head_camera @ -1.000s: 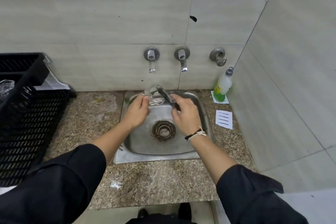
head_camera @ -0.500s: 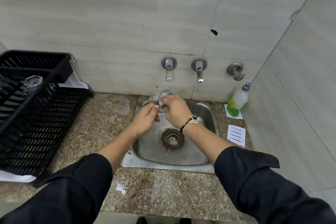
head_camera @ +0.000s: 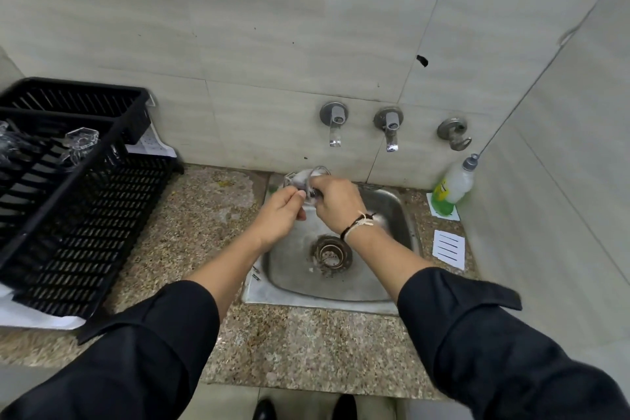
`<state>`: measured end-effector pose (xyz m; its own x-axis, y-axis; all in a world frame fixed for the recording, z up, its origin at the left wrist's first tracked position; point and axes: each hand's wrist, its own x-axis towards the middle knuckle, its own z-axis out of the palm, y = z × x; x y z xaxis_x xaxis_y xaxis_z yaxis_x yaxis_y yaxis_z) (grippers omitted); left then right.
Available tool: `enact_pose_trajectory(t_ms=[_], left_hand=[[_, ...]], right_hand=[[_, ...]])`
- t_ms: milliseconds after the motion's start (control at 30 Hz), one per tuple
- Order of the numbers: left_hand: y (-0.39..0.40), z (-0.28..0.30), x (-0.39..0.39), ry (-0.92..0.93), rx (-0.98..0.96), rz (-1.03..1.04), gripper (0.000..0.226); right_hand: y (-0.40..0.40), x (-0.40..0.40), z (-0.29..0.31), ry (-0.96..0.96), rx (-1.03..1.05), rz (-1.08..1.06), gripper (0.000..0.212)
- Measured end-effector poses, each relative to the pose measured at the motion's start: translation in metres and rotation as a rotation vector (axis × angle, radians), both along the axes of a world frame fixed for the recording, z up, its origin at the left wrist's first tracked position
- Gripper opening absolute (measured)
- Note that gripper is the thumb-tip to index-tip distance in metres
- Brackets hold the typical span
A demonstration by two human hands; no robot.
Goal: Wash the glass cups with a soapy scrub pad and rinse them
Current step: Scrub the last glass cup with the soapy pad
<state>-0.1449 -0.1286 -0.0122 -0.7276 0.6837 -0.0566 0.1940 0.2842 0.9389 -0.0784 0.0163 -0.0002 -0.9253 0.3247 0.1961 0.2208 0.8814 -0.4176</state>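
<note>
Where tiles meet, speckled counter (head_camera: 191, 215).

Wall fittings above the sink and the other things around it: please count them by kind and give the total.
Wall taps with spout: 2
Wall valve without spout: 1
Dish soap bottle: 1
Black dish rack: 1
Glass cup in hands: 1
Glass cups in rack: at least 1
Total: at least 7

I see even, soft indoor light with faint shadows; wide-angle bending curves the edges, and my hands (head_camera: 306, 204) blur slightly.
</note>
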Motion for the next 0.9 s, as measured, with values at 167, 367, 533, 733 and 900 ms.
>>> enact_pose_trajectory(t_ms=[167, 367, 533, 733, 900], left_hand=[[-0.013, 0.001, -0.004, 0.134, -0.045, -0.059, 0.033], [-0.023, 0.003, -0.012, -0.101, 0.043, -0.047, 0.032], [-0.027, -0.003, 0.005, -0.039, 0.006, -0.067, 0.028], [-0.036, -0.003, -0.004, -0.280, 0.085, -0.064, 0.024], [-0.028, -0.008, 0.009, -0.379, 0.149, -0.061, 0.023]], right_hand=[[-0.037, -0.018, 0.012, 0.250, -1.561, -0.578, 0.011], [-0.019, 0.012, 0.002, 0.058, 0.256, 0.180, 0.020], [-0.042, -0.003, 0.009, -0.003, -0.837, -0.440, 0.018], [-0.031, 0.018, -0.001, -0.104, 0.050, 0.136, 0.025], [-0.043, 0.024, 0.020, -0.190, -0.116, 0.053, 0.017]])
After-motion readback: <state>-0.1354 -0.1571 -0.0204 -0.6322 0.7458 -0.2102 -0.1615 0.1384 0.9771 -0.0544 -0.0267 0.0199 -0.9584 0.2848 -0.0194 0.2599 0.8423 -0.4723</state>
